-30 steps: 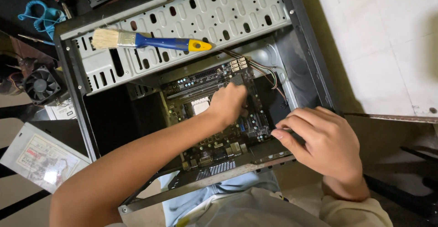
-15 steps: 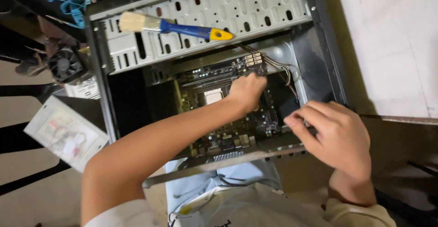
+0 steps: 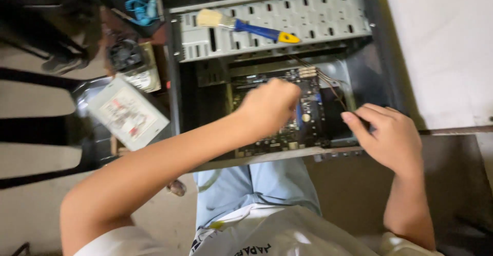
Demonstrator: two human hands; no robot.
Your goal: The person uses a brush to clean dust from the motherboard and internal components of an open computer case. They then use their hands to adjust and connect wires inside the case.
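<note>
The green circuit board (image 3: 303, 117) lies flat inside the open computer case (image 3: 177, 107), right under the hands. The left hand (image 3: 269, 107) is curled into a loose fist on top of the board; whether it holds anything cannot be told. The right hand (image 3: 387, 135) grips the case's near edge beside the board. Past the hands, a blue-handled brush (image 3: 246, 25) rests on the grey drive cage (image 3: 308, 17). Left of the left hand lies a grey power box (image 3: 128, 113).

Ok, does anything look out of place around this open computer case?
Yes: a paintbrush with a blue and yellow handle lies loose across the perforated drive cage. A power supply unit and a fan sit outside the case.
</note>
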